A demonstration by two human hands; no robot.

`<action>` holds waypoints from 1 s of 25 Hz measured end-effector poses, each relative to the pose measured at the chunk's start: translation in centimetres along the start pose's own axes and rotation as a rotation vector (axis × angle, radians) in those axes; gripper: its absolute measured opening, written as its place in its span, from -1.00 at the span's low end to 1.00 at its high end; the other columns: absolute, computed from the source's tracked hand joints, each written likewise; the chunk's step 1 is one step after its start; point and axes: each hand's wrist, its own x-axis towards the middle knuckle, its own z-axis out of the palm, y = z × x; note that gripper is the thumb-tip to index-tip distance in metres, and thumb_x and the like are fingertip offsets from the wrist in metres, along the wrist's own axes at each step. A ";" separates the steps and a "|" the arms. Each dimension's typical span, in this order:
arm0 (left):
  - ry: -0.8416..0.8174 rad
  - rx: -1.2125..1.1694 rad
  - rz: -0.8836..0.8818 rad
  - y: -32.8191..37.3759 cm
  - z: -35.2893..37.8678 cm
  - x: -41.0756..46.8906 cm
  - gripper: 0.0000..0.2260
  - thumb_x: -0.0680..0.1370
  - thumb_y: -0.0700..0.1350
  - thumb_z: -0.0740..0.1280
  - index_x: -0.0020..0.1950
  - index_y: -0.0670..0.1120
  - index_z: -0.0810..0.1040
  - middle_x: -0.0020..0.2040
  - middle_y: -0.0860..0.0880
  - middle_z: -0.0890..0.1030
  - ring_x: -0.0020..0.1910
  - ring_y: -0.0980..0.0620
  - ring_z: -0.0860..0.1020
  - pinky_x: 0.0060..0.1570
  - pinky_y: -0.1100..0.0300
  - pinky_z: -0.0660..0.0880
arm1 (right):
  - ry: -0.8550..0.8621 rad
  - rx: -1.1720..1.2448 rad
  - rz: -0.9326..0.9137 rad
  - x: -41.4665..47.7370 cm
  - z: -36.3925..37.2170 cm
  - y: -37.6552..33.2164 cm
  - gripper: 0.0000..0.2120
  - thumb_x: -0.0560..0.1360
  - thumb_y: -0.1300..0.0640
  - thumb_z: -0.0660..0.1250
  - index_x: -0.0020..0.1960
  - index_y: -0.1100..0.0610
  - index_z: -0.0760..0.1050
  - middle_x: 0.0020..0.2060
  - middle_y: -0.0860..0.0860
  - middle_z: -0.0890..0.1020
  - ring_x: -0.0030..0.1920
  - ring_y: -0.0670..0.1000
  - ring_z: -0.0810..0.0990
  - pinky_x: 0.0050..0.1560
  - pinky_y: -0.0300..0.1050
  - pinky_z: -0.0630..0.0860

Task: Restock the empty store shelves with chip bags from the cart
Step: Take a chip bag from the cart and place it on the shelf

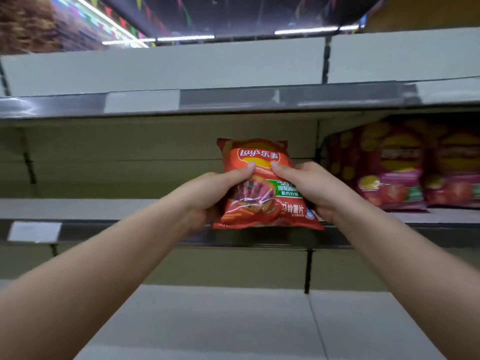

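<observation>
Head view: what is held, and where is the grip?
Orange-red chip bag, in both hands: left hand on its left side, right hand on its right side, thumbs on the front.

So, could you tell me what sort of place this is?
Most likely a supermarket snack aisle: tiered shelves with price-label strips, pink chip bags lined up at right, and the left hand and right hand holding an orange Lay's bag.

Both hands hold an orange-red Lay's chip bag upright at the front edge of the middle shelf: left hand and right hand grip its sides, thumbs on its front. Pink-red chip bags stand farther right on that shelf
</observation>
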 end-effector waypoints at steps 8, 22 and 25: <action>-0.023 0.048 -0.064 1.3 3.7 12.2 -0.93 0.56 -0.24 0.27 -0.09 -0.20 0.52 -0.15 -0.14 0.59 -0.20 -0.04 0.56 -0.03 0.07 0.52 | 0.225 0.083 0.094 8.2 -5.2 0.8 -0.62 0.50 0.22 0.34 0.28 0.28 0.40 0.13 0.23 0.57 0.14 0.21 0.56 0.18 0.07 0.49; 0.091 0.316 0.070 2.2 6.2 22.7 -0.62 0.52 -0.36 0.31 0.32 -0.22 0.41 0.28 -0.22 0.49 0.26 -0.17 0.45 0.20 0.05 0.42 | 0.326 -0.221 0.133 16.7 -7.1 1.9 -0.66 0.61 0.24 0.14 0.34 0.33 0.33 0.31 0.26 0.42 0.30 0.21 0.42 0.31 0.02 0.38; 0.089 0.337 0.083 2.1 6.3 23.2 -0.62 0.52 -0.39 0.27 0.34 -0.24 0.40 0.28 -0.24 0.48 0.26 -0.18 0.45 0.11 0.09 0.42 | 0.322 -0.202 0.159 17.7 -6.8 1.9 -0.69 0.61 0.18 0.17 0.29 0.31 0.38 0.25 0.22 0.47 0.26 0.20 0.46 0.28 0.02 0.40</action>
